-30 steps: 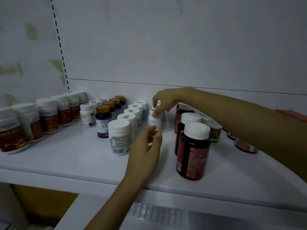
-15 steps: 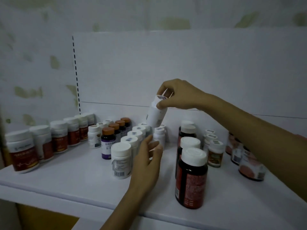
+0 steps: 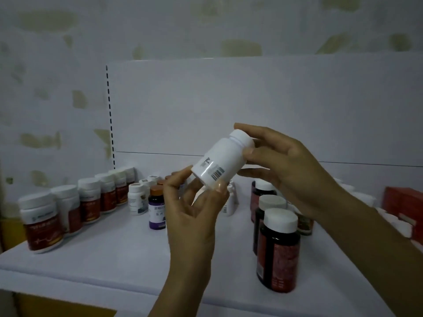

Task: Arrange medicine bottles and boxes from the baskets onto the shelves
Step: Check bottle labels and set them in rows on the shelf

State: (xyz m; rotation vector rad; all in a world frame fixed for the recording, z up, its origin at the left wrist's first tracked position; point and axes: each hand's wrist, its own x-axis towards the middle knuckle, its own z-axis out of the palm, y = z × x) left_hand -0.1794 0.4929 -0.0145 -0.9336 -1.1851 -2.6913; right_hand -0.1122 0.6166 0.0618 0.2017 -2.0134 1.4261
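White bottle (image 3: 220, 161) now lifted off shelf (image 3: 114, 248) | right hand (image 3: 283, 170) grips cap end, left hand (image 3: 194, 209) pinches base | probably re-placing next

I am viewing a pale wall (image 3: 160, 24) mottled with olive blotches, rising far behind a white back panel (image 3: 274, 99). A column of dark slots (image 3: 109, 115) is running down the panel's left edge. A white shelf (image 3: 114, 255) is stretching across the near view in dim light, with a yellow surface (image 3: 57, 305) showing below left.
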